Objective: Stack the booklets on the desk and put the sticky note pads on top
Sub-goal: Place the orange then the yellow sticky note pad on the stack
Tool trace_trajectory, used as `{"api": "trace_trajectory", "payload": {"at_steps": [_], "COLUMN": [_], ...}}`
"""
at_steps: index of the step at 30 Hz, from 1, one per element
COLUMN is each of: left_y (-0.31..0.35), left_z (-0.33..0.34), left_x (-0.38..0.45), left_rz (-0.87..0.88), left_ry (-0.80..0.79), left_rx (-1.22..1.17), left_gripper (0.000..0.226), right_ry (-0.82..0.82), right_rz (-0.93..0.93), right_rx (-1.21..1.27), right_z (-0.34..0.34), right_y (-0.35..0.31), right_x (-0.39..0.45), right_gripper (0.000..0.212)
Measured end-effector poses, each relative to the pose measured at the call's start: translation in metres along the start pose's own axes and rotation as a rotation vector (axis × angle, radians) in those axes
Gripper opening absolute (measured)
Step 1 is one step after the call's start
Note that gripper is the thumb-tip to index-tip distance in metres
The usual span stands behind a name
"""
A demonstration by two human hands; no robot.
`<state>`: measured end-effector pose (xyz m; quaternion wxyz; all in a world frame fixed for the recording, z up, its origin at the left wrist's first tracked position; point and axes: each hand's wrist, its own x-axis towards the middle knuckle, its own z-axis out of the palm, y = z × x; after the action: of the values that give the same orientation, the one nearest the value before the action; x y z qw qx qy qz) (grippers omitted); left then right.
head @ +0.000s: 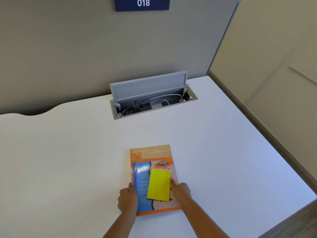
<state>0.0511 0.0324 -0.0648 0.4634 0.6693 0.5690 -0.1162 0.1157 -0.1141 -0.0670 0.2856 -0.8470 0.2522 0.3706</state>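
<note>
A stack of booklets (151, 157) with an orange, tan and blue cover lies on the white desk (68, 160), near the front edge. A yellow sticky note pad (158, 185) rests on top of the stack. My left hand (127, 199) presses against the stack's left edge, fingers curled. My right hand (181, 190) lies on the cover, its fingertips touching the pad's right edge. How many booklets lie in the stack I cannot tell.
An open cable box (154, 102) with a raised grey lid, plugs and white cables is sunk into the desk at the back. A grey partition (68, 48) with a blue "018" sign (142, 3) stands behind. The desk's right edge drops off to the floor.
</note>
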Motion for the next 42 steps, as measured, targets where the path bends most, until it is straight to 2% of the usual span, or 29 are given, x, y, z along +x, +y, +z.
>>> {"api": "trace_trajectory", "payload": {"at_steps": [3,5,8,10,12,16,20,21,24,30,34,37,39,42], "left_y": [0.002,0.003,0.006,0.007,0.005,0.018,0.047,0.054,0.065,0.069,0.071,0.066,0.059,0.047], "left_z": [-0.001,-0.001,0.006,0.011,0.013,0.006,-0.001,-0.002,-0.003,-0.007,-0.007,-0.007,-0.006,-0.001], "left_x": [0.005,0.005,-0.002,-0.007,-0.008,0.006,0.025,0.029,0.038,0.054,0.057,0.054,0.048,0.036], "left_rz": [-0.027,-0.053,-0.054,-0.037,0.034,0.165,0.207,0.203,0.195,0.252,0.243,0.291,0.307,0.269], "left_ry": [-0.095,-0.116,-0.089,-0.024,0.046,0.096,0.117,0.117,0.127,0.215,0.225,0.231,0.245,0.226], "left_rx": [-0.037,-0.088,-0.223,-0.293,-0.317,-0.368,-0.406,-0.405,-0.374,-0.210,-0.149,0.059,0.178,0.194], "left_gripper": [0.051,0.050,0.050,0.049,0.041,0.034,0.033,0.033,0.034,0.047,0.047,0.048,0.050,0.054], "right_ry": [-0.097,-0.126,-0.006,0.081,0.085,-0.038,-0.004,0.001,0.000,0.050,0.024,0.024,0.065,0.172], "right_rz": [-0.020,-0.016,-0.045,-0.109,-0.219,-0.346,-0.435,-0.450,-0.479,-0.436,-0.411,-0.407,-0.419,-0.425], "right_rx": [0.111,0.062,-0.180,-0.190,-0.095,0.215,0.324,0.326,0.243,0.081,0.080,0.038,-0.057,-0.057], "right_z": [-0.009,-0.012,-0.007,-0.004,-0.005,-0.011,-0.016,-0.017,-0.014,-0.004,-0.003,0.001,0.007,0.019], "right_y": [-0.002,-0.002,0.000,-0.001,-0.005,-0.024,-0.057,-0.066,-0.086,-0.104,-0.108,-0.106,-0.097,-0.081], "right_x": [0.007,0.006,0.004,0.001,0.000,0.001,0.006,0.007,0.011,0.027,0.039,0.045,0.043,0.037], "right_gripper": [0.062,0.062,0.058,0.055,0.055,0.050,0.029,0.030,0.042,0.037,0.039,0.040,0.042,0.048]}}
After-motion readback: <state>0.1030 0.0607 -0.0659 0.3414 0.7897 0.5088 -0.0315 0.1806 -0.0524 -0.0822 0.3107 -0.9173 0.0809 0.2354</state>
